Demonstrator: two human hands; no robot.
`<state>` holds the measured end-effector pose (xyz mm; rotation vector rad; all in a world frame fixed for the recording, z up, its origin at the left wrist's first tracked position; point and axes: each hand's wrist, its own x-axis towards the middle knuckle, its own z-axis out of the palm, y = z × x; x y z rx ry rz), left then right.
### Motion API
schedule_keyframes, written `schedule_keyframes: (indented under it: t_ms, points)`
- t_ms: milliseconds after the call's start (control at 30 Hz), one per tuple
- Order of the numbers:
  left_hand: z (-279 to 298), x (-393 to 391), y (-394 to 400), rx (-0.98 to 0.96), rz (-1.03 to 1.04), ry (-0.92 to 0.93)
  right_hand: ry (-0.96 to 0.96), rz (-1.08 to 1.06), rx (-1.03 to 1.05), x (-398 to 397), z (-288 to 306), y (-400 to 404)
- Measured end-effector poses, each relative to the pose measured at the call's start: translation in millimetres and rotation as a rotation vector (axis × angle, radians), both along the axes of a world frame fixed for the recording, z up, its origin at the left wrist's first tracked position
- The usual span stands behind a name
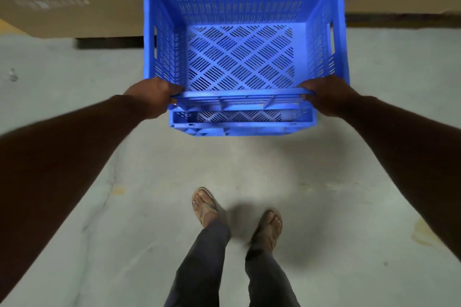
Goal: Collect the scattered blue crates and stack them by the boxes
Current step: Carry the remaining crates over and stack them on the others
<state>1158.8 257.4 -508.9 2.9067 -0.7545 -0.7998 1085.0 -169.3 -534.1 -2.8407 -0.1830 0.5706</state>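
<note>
Both hands, left (152,97) and right (326,98), clamp the near rim of a rigid perforated blue plastic crate (239,57), held above another just before brown cardboard boxes (62,2). Empty, stiff, probably light; side handle slots offer surer grip.

Perforated matt plastic crate (239,57)

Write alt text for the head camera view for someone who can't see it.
Both hands, left hand and right hand, grip the near rim of an empty blue crate held above a concrete floor, facing cardboard boxes. Sandalled feet show below.
</note>
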Motion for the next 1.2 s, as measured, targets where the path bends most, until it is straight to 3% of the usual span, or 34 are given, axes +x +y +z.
schedule_keyframes:
  t_ms: [300,400,533,633,700,867,1200]
  points:
    - [13,-55,-2,-0.02,0.06,0.019,-0.023,0.07,0.06,-48,4,4]
    - [8,-71,5,-0.065,0.08,0.001,0.061,0.084,0.006,-55,3,4]
    - [1,-58,7,-0.053,0.075,0.012,-0.008,0.203,-0.024,-51,-21,-8]
    - [-3,-43,12,-0.017,0.036,0.095,0.017,0.1,-0.065,-50,-19,-4]
    - [-8,-47,14,0.004,0.008,0.144,-0.102,0.085,-0.101,-61,-20,6]
    - [-49,-67,16,-0.026,-0.075,-0.19,-0.214,0.037,-0.089,-69,-24,7]
    - [-41,-68,10,0.111,-0.059,-0.097,-0.14,-0.047,-0.209,-71,-20,20]
